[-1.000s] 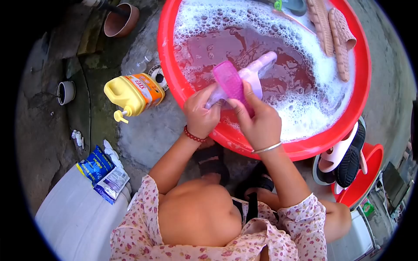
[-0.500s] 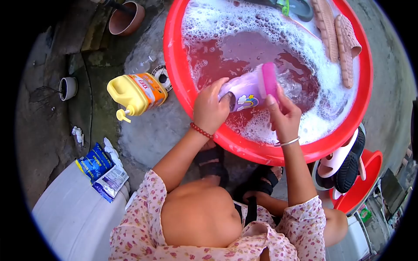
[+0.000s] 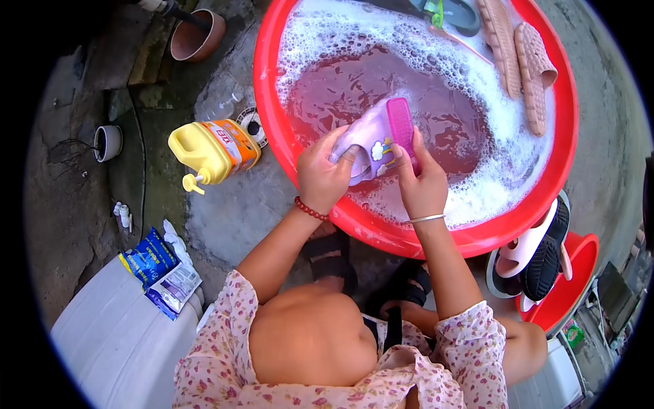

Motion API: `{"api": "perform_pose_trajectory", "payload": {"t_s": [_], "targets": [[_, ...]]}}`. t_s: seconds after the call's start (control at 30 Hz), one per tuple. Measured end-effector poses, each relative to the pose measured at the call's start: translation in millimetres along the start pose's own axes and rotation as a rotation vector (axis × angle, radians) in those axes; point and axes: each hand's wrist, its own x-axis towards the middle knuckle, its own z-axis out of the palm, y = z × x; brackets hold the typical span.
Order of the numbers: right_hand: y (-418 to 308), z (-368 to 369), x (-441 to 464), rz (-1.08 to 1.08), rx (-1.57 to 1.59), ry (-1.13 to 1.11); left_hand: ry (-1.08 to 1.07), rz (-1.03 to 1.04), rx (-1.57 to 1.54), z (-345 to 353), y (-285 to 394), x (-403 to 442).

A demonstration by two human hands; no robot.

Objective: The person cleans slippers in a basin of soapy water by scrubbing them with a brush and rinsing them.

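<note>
Pink brush (image 3: pixel 400 123) has shifted toward your left hand (image 3: pixel 323 170). Lilac slipper (image 3: pixel 370 133), gripped in that hand, is over the red basin (image 3: pixel 470 240); your right hand (image 3: pixel 424 180) pinches the brush. Slipper's probably light, bendy, slippery: hold sole edge plus strap.

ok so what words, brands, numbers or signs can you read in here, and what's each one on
None can be read with certainty.
Yellow bottle: large white marks on its orange label, turned sideways and too blurred to read.
Blue packet: pale lettering, too small and blurred.
White-and-purple packet: print too small to read.
Lavender slipper: a cloud picture, no legible lettering.
</note>
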Motion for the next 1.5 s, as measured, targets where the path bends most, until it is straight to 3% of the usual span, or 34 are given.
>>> {"api": "perform_pose_trajectory", "payload": {"t_s": [0.1, 0.2, 0.3, 0.37, 0.43, 0.5, 0.57, 0.6, 0.67, 0.7, 0.77, 0.9, 1.03, 1.07, 1.17, 1.2, 1.3, 1.37, 1.43, 1.47, 1.5], "targets": [[46.3, -14.1, 25.7, 0.172, -0.025, 0.059, -0.081, -0.083, 0.164, 2.0, -3.4, 1.2], [75.2, -34.2, 34.2, 0.201, 0.047, 0.181, -0.062, -0.276, -0.127, 9.1, -9.6, 3.1], [61.2, -37.5, 24.2, 0.337, 0.416, 0.106, -0.057, -0.57, -0.816, 19.7, -6.1, 6.5], [34.5, -29.8, 7.2, 0.187, 0.551, 0.083, -0.129, -0.671, -1.127, 16.3, 3.3, 14.1], [10.1, -17.0, -8.8, -0.114, 0.373, -0.023, -0.204, -0.716, -1.321, 13.6, 7.2, 19.1], [-17.6, -17.8, -27.6, -0.404, 0.0, -0.151, -0.275, -0.751, -1.388, 12.3, 5.7, 18.4], [-21.4, -17.4, -24.3, -0.388, -0.158, -0.091, -0.372, -0.787, -1.484, 9.1, 9.0, 9.9], [-19.7, -22.7, -11.7, -0.346, -0.219, -0.059, -0.334, -0.699, -1.481, 7.3, 22.9, 3.1], [-21.6, -24.9, -7.5, -0.32, -0.267, -0.045, -0.223, -0.842, -1.599, 10.2, 30.1, 4.5], [-27.2, -23.5, -13.9, -0.348, -0.29, -0.115, -0.166, -0.92, -1.66, 11.4, 31.3, 3.9], [-44.0, -23.7, -25.3, -0.409, -0.343, -0.254, -0.243, -0.858, -1.789, 3.9, 18.5, 9.4], [-54.4, -37.5, -16.3, -0.469, -0.412, -0.395, -0.124, -0.891, -1.796, 2.3, 21.2, 8.7], [-59.6, -21.0, -10.1, -0.459, -0.511, -0.22, 0.028, -0.89, -1.737, 17.2, 32.9, 11.5], [-53.5, -16.2, -8.8, -0.461, -0.499, -0.207, -0.093, -0.842, -1.806, 8.8, 34.9, 17.0], [-37.6, -33.9, -2.4, -0.474, -0.404, -0.291, -0.047, -0.894, -1.749, 0.1, 23.5, 33.1], [-33.0, -43.7, -0.4, -0.434, -0.448, -0.314, -0.058, -0.743, -1.646, 3.5, 9.0, 37.4], [21.0, -60.5, 6.0, -0.345, -0.354, -0.187, -0.038, -0.602, -0.997, 13.6, 9.5, 53.6], [35.0, -72.0, 15.1, -0.29, -0.253, -0.066, -0.116, -0.302, -0.424, 37.4, -35.3, 63.8], [39.9, -80.3, 30.8, -0.193, -0.154, -0.017, -0.229, -0.018, 0.228, 43.3, -30.1, 75.1], [44.5, -78.7, 37.6, -0.061, -0.042, 0.02, -0.282, -0.073, 0.387, 46.5, -13.0, 75.9], [52.4, -76.4, 42.9, -0.027, 0.025, 0.055, -0.366, 0.0, 0.487, 50.5, -12.1, 79.9]]}}
